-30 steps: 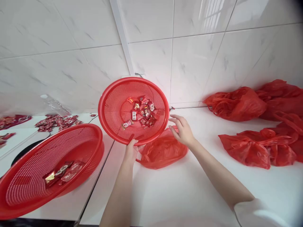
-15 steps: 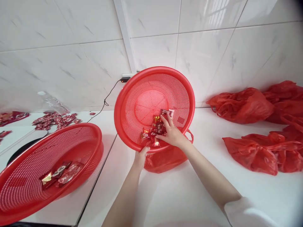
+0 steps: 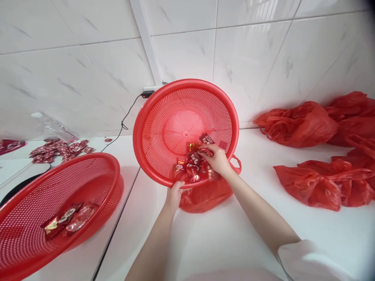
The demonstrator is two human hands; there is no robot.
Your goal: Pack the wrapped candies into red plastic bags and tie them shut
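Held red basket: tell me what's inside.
Wrapped packets lie bunched low in the basket, the right hand apparently holding one. Whatever lies under them or the hand is hidden.

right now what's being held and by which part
The left hand holds the red basket by its near rim; the right hand pinches a red packet, exactly where is unclear.

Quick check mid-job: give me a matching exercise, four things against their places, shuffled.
1. Left hand
2. Right hand
3. Clear bottle
4. Black plug

A. next to the loose pile of packets
B. on the near rim of the held basket
C. up against the tiled wall
D. inside the held basket, grasping a wrapped packet

Pairs: 1-B, 2-D, 3-A, 4-C
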